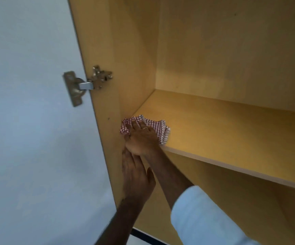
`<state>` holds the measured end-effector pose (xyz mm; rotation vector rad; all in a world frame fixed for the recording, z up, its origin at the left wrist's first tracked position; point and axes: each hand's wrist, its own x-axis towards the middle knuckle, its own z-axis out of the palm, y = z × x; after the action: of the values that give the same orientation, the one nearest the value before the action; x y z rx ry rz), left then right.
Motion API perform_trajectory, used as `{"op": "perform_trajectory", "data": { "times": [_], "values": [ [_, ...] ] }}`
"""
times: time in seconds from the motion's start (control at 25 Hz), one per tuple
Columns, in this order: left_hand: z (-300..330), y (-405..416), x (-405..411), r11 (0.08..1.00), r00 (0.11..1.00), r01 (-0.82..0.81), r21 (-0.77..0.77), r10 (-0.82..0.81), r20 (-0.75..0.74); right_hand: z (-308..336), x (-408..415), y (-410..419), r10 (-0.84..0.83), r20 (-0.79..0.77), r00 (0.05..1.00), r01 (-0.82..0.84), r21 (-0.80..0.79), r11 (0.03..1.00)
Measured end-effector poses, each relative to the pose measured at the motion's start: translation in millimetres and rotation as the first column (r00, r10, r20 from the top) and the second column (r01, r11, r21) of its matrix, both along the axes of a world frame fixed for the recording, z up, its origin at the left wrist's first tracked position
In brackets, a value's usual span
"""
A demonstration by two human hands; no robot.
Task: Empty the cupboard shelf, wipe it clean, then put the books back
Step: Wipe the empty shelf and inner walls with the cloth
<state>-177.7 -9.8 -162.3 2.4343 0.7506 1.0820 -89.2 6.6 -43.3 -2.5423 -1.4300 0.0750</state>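
A bare wooden cupboard shelf (pixel 231 131) runs from the left wall to the right edge of view, with no books in sight. A red-and-white checked cloth (pixel 158 129) lies crumpled at its front left corner. My right hand (pixel 141 137) lies on top of the cloth with fingers spread flat, pressing it against the shelf. My left hand (pixel 136 177) is held flat just below the shelf's front edge, beside the cupboard's left wall, fingers straight and holding nothing.
The cupboard's left side panel (pixel 107 50) carries a metal hinge (pixel 88 84) joined to the open white door (pixel 28 103). A lower compartment (pixel 231 200) opens beneath the shelf. A dark strip shows at the cupboard's bottom edge.
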Motion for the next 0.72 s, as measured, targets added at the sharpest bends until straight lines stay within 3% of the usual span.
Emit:
{"op": "perform_trajectory", "data": {
  "times": [0.08, 0.2, 0.28, 0.36, 0.44, 0.52, 0.6, 0.64, 0.72],
  "values": [
    [-4.7, 0.5, -8.6, 0.997, 0.995, 0.069, 0.033, -0.066, -0.069, 1.3, -1.1, 15.2, 0.000, -0.020, 1.000, -0.001, -0.006, 1.000],
    [-0.5, -1.6, -18.2, 0.999, 0.994, 0.021, -0.036, -0.025, -0.107, 2.9, 1.6, 6.8, 0.054, -0.034, 0.998, -0.052, 0.060, 0.997],
    [5.1, -0.3, -21.9, 0.999, 0.994, -0.003, -0.036, -0.001, -0.111, 4.9, 5.3, -3.7, 0.082, -0.174, 0.981, -0.059, 0.134, 0.989],
    [9.4, -0.1, -18.7, 1.000, 0.996, 0.001, -0.012, -0.002, -0.091, 10.5, 13.5, -12.0, 0.094, -0.461, 0.882, 0.034, 0.261, 0.965],
    [14.2, -4.6, -9.8, 0.999, 0.998, 0.045, 0.020, -0.044, -0.041, 16.0, 25.6, -21.8, 0.185, -0.747, 0.638, 0.219, 0.407, 0.887],
    [24.4, -13.1, 1.4, 0.991, 0.994, 0.111, 0.071, -0.112, 0.013, 18.8, 38.0, -38.8, 0.335, -0.900, 0.279, 0.472, 0.432, 0.768],
    [35.9, -19.3, 12.5, 0.983, 0.988, 0.142, 0.117, -0.149, 0.047, 16.3, 49.5, -59.3, 0.544, -0.836, -0.075, 0.664, 0.365, 0.653],
    [42.8, -21.9, 17.9, 0.980, 0.985, 0.148, 0.132, -0.157, 0.065, 13.2, 55.0, -71.9, 0.627, -0.757, -0.182, 0.727, 0.326, 0.605],
    [58.7, -27.0, 35.0, 0.978, 0.984, 0.140, 0.155, -0.155, 0.091, 8.7, 69.7, -93.4, 0.725, -0.639, -0.257, 0.808, 0.269, 0.524]
  ]
}}
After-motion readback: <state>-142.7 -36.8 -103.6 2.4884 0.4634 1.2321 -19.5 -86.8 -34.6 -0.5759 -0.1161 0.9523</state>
